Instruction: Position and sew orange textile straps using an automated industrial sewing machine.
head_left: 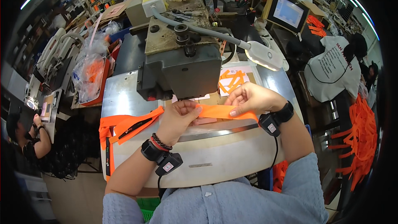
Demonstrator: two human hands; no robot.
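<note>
A wide orange webbing strap (pixel 216 111) is stretched between my hands, just in front of the sewing machine head (pixel 186 69). My left hand (pixel 180 118) pinches its left end with thumb and fingers. Farther right, my right hand (pixel 251 99) grips the same strap, thumb on top, and its tail hangs past the palm toward the wrist. Left of my left hand, several orange straps (pixel 124 123) with black label patches (pixel 134 127) lie over the table's left edge. Behind my right hand, short orange strips (pixel 232 79) rest on a pale sheet.
A lamp (pixel 263 54) on a grey flexible arm reaches over the right side. Farther back stands a screen (pixel 287 11). On the left is a red bin (pixel 101 86) with plastic bags; orange straps (pixel 358 137) hang at right. A co-worker (pixel 31 137) sits far left.
</note>
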